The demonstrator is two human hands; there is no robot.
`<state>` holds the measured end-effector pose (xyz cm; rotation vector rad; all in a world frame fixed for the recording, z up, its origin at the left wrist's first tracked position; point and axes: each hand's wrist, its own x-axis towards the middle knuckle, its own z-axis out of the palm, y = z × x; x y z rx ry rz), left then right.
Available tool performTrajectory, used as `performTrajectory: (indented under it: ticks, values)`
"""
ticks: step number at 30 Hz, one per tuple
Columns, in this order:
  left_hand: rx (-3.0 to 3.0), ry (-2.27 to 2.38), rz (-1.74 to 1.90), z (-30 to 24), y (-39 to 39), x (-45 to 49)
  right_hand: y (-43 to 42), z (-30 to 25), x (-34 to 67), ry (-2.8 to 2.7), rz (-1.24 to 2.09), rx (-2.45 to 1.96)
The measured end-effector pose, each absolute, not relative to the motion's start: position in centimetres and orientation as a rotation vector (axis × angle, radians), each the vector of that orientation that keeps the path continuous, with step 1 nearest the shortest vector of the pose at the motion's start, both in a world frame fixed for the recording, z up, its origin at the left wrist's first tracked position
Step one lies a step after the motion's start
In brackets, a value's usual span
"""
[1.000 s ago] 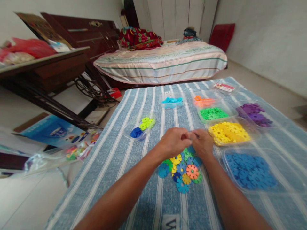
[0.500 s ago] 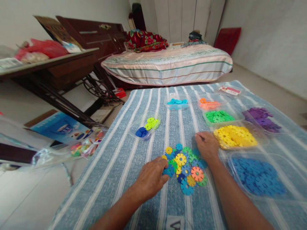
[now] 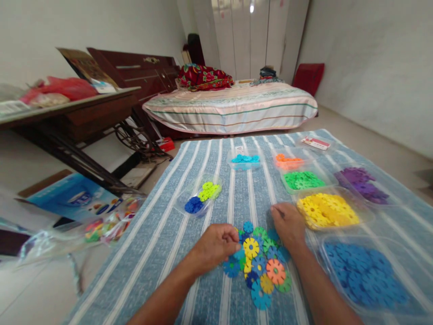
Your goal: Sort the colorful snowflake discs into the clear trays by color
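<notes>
A pile of colourful plastic snowflake discs [image 3: 262, 264] lies on the blue striped cloth [image 3: 162, 234] in front of me. My left hand [image 3: 216, 246] rests at the pile's left edge with its fingers curled and pinched on a disc there. At the pile's upper right corner, my right hand [image 3: 287, 223] sits knuckles up with its fingers closed; what they hold is hidden. The two hands are apart, with the pile between them.
Clear tubs of sorted discs stand on the cloth: yellow [image 3: 326, 210], blue [image 3: 365, 271], green [image 3: 301, 180], purple [image 3: 361, 183], orange [image 3: 287, 160], cyan [image 3: 245, 159], and a small one with blue and lime [image 3: 201, 196]. Left is a dark table [image 3: 67, 113]; a bed [image 3: 233, 106] lies behind.
My hands were joined above the pile; they parted. The left dropped to the pile's left edge and curled shut, the right settled at its upper right. The view tilted up slightly.
</notes>
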<state>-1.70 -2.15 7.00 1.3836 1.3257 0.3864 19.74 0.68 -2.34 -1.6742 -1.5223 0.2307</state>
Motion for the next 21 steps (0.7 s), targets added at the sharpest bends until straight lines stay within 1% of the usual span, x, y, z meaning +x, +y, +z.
performTrajectory:
  ticks: [4,7,9,12,16,18,21]
  values:
    - [1.290,1.357,0.720,7.4,2.4,1.1,0.6,-2.3,19.6,-1.501,0.241,-1.663]
    - [1.251,1.373,0.907,8.4,6.6,3.5,0.6,-2.3,19.5,-1.500,0.252,-1.656]
    - [1.201,1.430,1.023,9.3,9.6,5.0,0.7,-2.2,19.5,-1.504,0.264,-1.654]
    - [1.193,1.463,1.087,10.7,13.1,6.6,0.6,-2.2,19.5,-1.494,0.261,-1.652]
    - [1.287,1.472,0.985,10.7,13.4,6.5,0.6,-2.1,19.6,-1.480,0.244,-1.657]
    - [1.511,1.449,0.794,10.1,11.4,5.4,0.6,-2.1,19.6,-1.488,0.240,-1.671]
    - [1.938,1.370,0.364,9.3,7.3,2.7,0.6,-2.0,19.6,-1.495,0.237,-1.689]
